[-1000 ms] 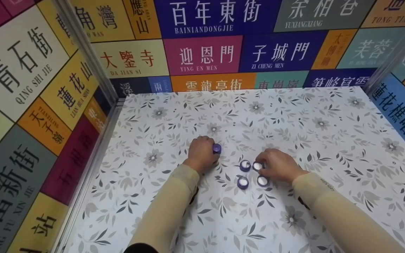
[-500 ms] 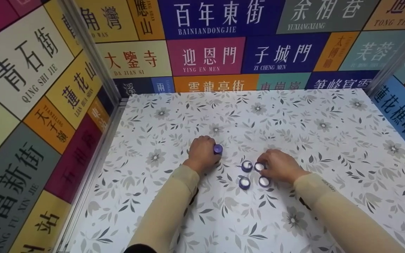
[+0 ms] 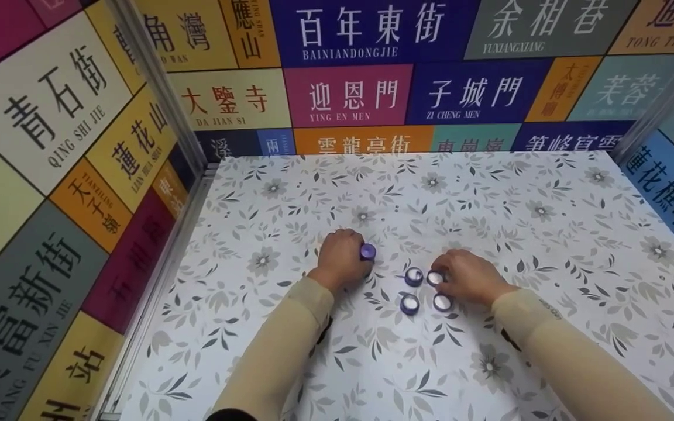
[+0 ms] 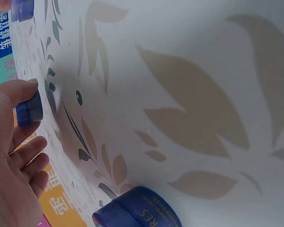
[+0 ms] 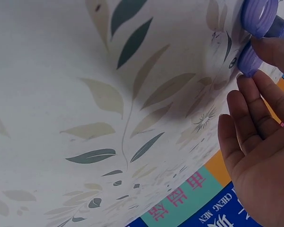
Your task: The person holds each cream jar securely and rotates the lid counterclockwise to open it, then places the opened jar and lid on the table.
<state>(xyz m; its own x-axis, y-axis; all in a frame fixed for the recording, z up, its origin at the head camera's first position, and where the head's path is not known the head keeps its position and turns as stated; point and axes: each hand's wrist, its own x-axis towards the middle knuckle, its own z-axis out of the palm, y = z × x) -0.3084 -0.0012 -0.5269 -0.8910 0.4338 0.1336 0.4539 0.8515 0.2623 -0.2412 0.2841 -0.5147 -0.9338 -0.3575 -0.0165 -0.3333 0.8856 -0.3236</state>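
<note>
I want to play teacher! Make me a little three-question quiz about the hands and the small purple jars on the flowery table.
1. True or false: the left hand grips a purple jar.
2. How many jars sit in the cluster next to the right hand?
A) two B) four C) six
3. Fill the gap: the tablecloth is printed with leaves and ____.

Key
1. True: its fingers curl round the jar, with the thumb on it in the left wrist view.
2. B: four, set in a square, white tops showing; the right hand's fingers touch the far right one.
3. Flowers.
</note>
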